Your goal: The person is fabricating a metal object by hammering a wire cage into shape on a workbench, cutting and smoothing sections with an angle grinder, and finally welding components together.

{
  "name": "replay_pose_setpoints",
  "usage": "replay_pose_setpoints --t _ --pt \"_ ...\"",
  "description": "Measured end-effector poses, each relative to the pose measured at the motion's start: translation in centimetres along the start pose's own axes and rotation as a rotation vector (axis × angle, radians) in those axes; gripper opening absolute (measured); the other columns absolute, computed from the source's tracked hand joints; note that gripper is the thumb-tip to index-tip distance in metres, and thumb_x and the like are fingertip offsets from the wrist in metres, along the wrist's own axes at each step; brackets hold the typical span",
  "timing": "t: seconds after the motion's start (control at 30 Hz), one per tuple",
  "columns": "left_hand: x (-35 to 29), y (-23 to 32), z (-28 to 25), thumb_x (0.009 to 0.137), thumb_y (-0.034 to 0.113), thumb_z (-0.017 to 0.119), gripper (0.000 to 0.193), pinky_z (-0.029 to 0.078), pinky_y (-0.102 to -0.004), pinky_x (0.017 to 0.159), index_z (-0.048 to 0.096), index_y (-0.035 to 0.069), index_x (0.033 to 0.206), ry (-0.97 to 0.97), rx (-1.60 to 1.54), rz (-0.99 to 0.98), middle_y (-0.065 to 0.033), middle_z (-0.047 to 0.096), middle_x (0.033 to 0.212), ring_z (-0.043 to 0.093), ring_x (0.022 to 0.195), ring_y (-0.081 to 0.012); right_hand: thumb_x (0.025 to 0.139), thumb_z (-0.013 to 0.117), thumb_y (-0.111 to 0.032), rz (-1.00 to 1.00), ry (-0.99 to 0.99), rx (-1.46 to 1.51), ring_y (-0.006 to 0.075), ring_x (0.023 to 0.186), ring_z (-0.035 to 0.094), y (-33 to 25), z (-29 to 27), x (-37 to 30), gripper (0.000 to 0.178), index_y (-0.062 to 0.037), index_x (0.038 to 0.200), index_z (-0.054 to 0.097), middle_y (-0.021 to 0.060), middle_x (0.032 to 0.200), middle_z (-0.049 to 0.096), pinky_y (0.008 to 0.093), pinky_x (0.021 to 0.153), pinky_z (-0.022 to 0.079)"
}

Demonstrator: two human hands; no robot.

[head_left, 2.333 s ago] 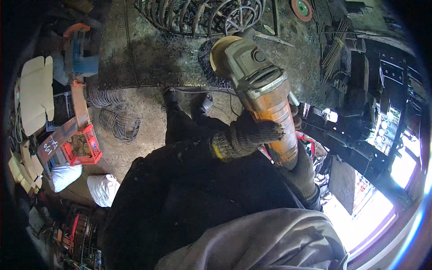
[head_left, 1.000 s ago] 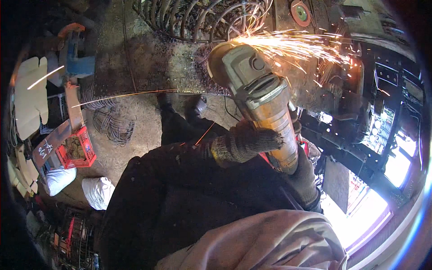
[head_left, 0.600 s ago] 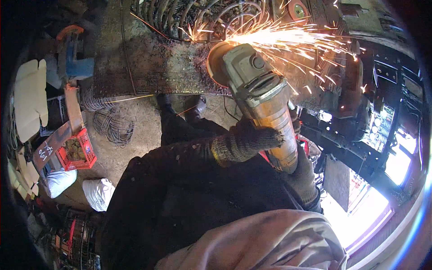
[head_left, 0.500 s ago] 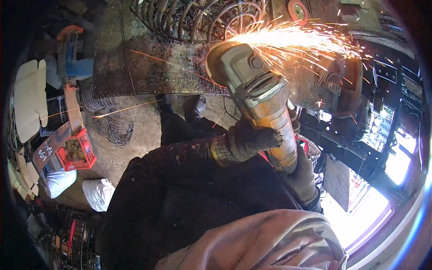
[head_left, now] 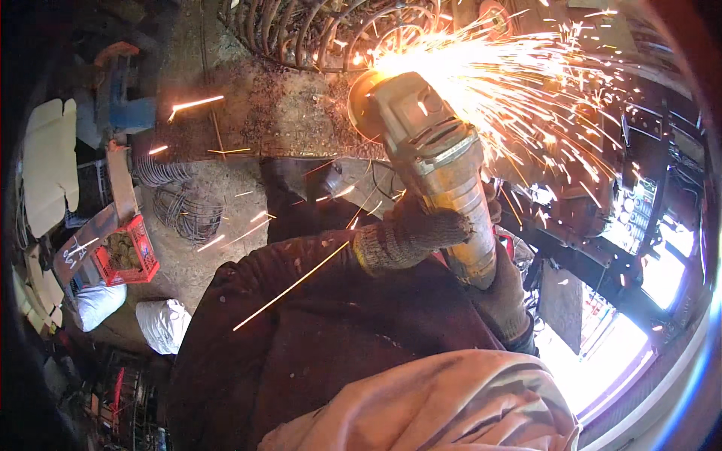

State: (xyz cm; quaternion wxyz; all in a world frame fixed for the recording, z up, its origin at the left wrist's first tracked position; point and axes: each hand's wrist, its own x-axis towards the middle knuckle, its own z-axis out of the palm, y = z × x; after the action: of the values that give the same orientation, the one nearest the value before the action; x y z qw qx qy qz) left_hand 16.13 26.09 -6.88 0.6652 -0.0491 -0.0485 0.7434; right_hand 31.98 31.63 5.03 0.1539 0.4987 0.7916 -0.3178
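Observation:
An angle grinder (head_left: 440,165) with a worn, yellowish body points up and away from me. Its round disc (head_left: 363,109) meets the near right part of a frame of curved metal bars (head_left: 301,34), where bright sparks (head_left: 489,68) spray to the right. My gloved left hand (head_left: 412,237) is closed around the grinder's body from the left side. Behind the tool, toward its rear end, my gloved right hand (head_left: 505,297) grips it, its fingers partly hidden. The exact contact point is lost in the glare.
The bar frame rests on a dark, stained workbench (head_left: 248,113). Coils of wire (head_left: 188,214) lie on the floor at left, near a red crate (head_left: 128,252) and white sacks (head_left: 164,325). A round disc (head_left: 495,16) lies at the back of the bench. Dark metal framework stands at right.
The spark spray is wider and brighter, with streaks now flying left over the floor and my sleeve. The grinder and both hands hold nearly the same place.

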Motion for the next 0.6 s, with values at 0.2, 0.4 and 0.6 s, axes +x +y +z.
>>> replay_pose_setpoints --t 0.2,0.4,0.6 --pt "-0.1 0.5 0.6 0.073 0.017 0.085 0.093 0.047 -0.052 0.104 0.028 0.011 0.146 0.035 0.057 0.008 -0.0138 0.055 0.131 0.055 0.123 -0.0323 0.076 0.081 -0.027 -0.002 -0.049 -0.077 0.0358 0.106 0.068 -0.9 -1.0 0.4 0.078 -0.0039 0.14 0.042 0.0239 0.11 0.068 0.0418 0.086 0.056" --pt "-1.6 -1.5 -4.3 0.084 0.01 0.075 0.061 0.05 -0.0448 0.098 0.044 0.009 0.137 0.051 0.344 0.057 -0.0109 0.06 0.126 0.06 0.116 -0.0255 0.075 0.081 -0.028 0.034 -0.08 -0.161 0.0374 0.106 0.067 -1.9 -1.1 0.4 0.08 -0.0052 0.14 0.041 0.0247 0.111 0.068 0.0431 0.086 0.056" --pt "-2.0 -2.7 -7.1 0.096 0.023 0.061 0.031 0.054 -0.0365 0.09 0.058 0.014 0.125 -0.032 0.39 0.072 -0.0083 0.067 0.116 0.066 0.104 -0.0185 0.076 0.08 -0.026 -0.024 -0.031 -0.126 0.0387 0.105 0.067 -1.6 -0.5 0.0 0.077 -0.0051 0.139 0.042 0.0251 0.109 0.068 0.0443 0.085 0.056"
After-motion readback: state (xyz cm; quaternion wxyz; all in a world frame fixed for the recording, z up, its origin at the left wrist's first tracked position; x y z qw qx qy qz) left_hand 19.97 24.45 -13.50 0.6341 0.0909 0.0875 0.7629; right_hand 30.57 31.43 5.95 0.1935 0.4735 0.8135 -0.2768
